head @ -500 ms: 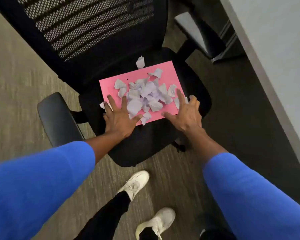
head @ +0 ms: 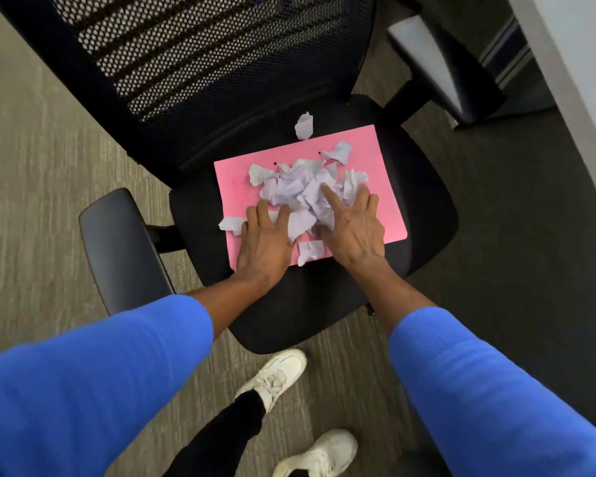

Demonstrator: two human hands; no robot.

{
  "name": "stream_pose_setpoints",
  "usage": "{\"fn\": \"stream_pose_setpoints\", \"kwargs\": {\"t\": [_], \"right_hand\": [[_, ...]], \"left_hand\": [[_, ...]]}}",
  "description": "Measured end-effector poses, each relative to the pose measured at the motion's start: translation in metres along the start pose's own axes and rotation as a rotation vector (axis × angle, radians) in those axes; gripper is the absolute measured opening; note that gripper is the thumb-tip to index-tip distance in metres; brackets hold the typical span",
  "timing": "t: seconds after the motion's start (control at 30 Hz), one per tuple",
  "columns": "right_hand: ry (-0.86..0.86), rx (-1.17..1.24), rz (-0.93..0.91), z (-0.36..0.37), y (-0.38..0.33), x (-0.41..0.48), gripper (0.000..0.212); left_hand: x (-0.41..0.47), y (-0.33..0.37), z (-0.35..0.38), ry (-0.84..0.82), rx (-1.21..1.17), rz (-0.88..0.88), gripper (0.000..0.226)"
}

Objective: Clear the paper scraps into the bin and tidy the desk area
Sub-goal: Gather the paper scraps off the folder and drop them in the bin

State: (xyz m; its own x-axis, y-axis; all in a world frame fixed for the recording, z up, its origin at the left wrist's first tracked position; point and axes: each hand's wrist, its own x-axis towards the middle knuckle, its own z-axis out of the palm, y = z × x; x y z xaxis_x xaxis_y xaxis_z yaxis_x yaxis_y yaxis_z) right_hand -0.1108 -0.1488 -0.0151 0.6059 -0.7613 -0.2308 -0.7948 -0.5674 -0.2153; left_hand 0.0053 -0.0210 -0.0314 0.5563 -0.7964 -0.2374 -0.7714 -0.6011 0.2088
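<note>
My left hand (head: 264, 244) lies flat on the near left part of the pink sheet (head: 382, 187), fingers spread and open, their tips against the near side of the scraps (head: 303, 191). My right hand (head: 353, 232) lies on the near right part of the sheet, also open and gripping nothing, its forefinger stretched out into the heap and the other fingers curled loosely at the heap's right side.

The sheet lies on the chair seat (head: 424, 215), set a little askew. The scraps are bunched in a heap in the middle of the sheet, between my two hands and just beyond them. A few lie apart from the heap: one scrap (head: 339, 151) near the sheet's far edge, one (head: 304, 125) just off that far edge on the bare seat, one (head: 232, 224) hanging over the sheet's left edge beside my left little finger, and one (head: 309, 251) at the near edge between my wrists.

My blue sleeves (head: 93, 370) are pushed up my forearms. My white shoes (head: 276, 375) stand on the carpet (head: 31, 187) just before the seat.
</note>
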Motion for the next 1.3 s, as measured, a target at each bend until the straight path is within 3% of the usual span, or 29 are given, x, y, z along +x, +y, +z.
{"fn": "stream_pose_setpoints", "kwargs": {"t": [0.17,0.33,0.57,0.9,1.3], "right_hand": [[0.047,0.070,-0.061,0.000,0.000,0.011,0.044],[0.075,0.299,-0.008,-0.001,0.010,0.019,0.024],[0.242,0.362,0.000,-0.034,0.011,0.012,0.021],[0.247,0.457,0.020,-0.077,0.018,-0.030,0.023],[0.364,0.615,0.135,-0.073,0.049,-0.098,0.015]], "left_hand": [[0.011,-0.003,-0.005,-0.015,-0.065,0.039,0.057],[0.017,-0.004,-0.018,-0.021,-0.103,0.039,0.049],[0.014,-0.004,-0.048,0.024,-0.107,-0.052,0.044],[-0.017,0.013,-0.080,0.087,-0.142,-0.100,0.039],[-0.068,0.058,-0.066,0.078,-0.362,-0.162,0.026]]}}
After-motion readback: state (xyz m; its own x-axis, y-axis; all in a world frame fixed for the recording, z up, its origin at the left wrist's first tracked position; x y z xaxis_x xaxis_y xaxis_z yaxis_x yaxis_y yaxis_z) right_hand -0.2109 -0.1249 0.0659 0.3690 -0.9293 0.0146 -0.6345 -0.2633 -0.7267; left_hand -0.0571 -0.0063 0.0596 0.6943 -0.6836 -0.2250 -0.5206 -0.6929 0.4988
